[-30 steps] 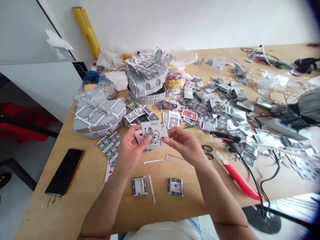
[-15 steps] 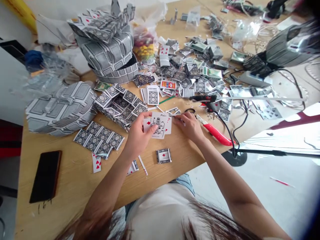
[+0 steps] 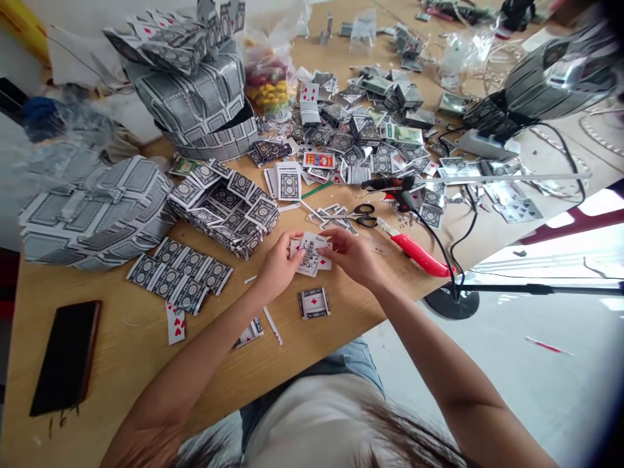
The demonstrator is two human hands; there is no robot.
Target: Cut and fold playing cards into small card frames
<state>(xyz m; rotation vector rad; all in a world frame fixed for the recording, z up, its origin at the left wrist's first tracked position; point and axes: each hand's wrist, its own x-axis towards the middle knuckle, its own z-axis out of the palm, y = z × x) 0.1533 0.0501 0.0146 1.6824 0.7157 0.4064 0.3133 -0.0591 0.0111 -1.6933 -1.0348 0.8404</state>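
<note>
Two playing cards (image 3: 309, 255), a joker crossed over a red diamond card, are held up between my two hands above the table's front. My left hand (image 3: 280, 265) pinches their left side, thumb on the joker's face. At the right edge, the fingers of my right hand (image 3: 351, 255) close on the same cards. Just below them lies a small folded card piece (image 3: 314, 303) with a red diamond in its middle. Scissors (image 3: 358, 216) with black handles rest beyond my right hand, on some cards.
An open box woven from cards (image 3: 229, 205) and a flat card panel (image 3: 180, 276) lie left. Larger woven card bags (image 3: 95, 211) stand behind. A glue gun (image 3: 397, 192), red-handled cutters (image 3: 422, 253) and a card heap are on the right and back; a phone (image 3: 65, 356) is front left.
My right hand has left the scissors' place and moved left onto the cards. The cards have come slightly lower and tilted. The whole view has shifted a little.
</note>
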